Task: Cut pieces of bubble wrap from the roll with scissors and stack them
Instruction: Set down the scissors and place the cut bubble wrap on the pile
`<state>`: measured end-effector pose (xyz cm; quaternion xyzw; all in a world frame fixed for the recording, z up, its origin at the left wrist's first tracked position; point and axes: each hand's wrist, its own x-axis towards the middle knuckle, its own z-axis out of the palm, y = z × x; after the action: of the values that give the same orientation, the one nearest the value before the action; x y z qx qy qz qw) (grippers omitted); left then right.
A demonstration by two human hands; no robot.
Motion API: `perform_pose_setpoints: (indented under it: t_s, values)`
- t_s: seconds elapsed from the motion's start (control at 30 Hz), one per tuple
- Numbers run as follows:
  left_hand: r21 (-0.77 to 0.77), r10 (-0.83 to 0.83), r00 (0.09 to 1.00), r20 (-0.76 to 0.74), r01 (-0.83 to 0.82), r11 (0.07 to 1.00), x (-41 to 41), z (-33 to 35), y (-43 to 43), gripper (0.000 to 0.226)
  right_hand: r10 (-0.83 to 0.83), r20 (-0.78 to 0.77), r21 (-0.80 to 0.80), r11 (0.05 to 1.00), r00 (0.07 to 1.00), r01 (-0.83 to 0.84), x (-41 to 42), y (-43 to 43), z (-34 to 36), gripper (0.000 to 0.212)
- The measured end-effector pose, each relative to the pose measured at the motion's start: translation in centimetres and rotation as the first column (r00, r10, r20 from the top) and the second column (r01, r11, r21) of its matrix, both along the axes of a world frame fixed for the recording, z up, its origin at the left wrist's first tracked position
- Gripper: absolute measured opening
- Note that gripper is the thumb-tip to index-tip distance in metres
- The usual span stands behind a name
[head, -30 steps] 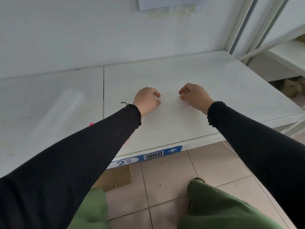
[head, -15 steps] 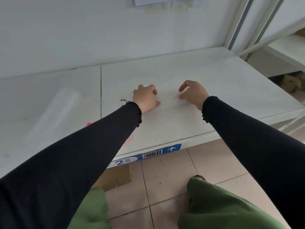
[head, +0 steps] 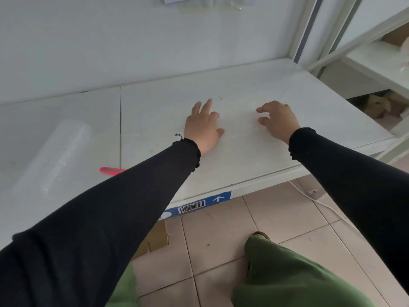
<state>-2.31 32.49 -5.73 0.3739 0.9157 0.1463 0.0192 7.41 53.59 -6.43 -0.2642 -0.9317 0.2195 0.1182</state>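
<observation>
both fists have uncurled: left hand (head: 204,127) and right hand (head: 279,121) now spread their fingers, gripping nothing, on the tabletop (head: 254,89). bubble wrap roll (head: 55,156) at nine o'clock points one-to-seven. barcode label (head: 192,206) unreadable.

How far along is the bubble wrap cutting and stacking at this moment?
Done: a faint clear sheet seems to lie flat on the white table; a stack cannot be made out. In hand: left hand and right hand rest open on it, apparently smoothing. Left: the bubble wrap roll remains thick, and the pink-handled scissors lie unused beside it.
</observation>
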Motion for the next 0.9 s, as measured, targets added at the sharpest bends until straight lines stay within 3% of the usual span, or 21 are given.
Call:
perform_pose_setpoints:
  t_s: [0.17,0.37,0.5,0.63,0.73,0.9]
  values:
    - [-0.104,-0.069,0.997,0.028,0.072,0.992,-0.5,-0.2,-0.9,0.053,0.046,0.095,0.245,0.967,0.994,-0.068,0.6,-1.0,-0.5,0.038]
    - [-0.121,-0.075,0.994,0.075,0.084,0.989,-0.4,-1.1,-1.1,0.057,-0.006,0.211,0.369,0.927,0.977,-0.074,0.7,-1.9,-0.3,0.027]
    - [-0.157,-0.087,0.994,0.069,0.097,0.983,-0.8,-0.3,-1.0,0.051,-0.026,0.266,0.337,0.939,0.964,-0.067,0.3,-1.9,0.6,0.039]
    - [-0.076,-0.125,0.984,0.127,0.135,0.988,-1.0,1.9,-1.7,0.043,-0.014,0.308,0.168,0.985,0.951,-0.04,0.3,-2.2,2.2,0.051]
    - [0.033,-0.094,0.99,0.102,0.091,0.995,-1.5,3.2,-3.2,0.044,-0.038,0.221,0.174,0.985,0.975,-0.001,0.6,-3.4,3.8,0.053]
    - [0.083,-0.062,0.998,0.009,0.061,0.995,-1.3,5.0,-7.3,0.036,0.041,0.043,0.172,0.984,0.998,-0.047,1.4,-7.0,5.6,0.041]
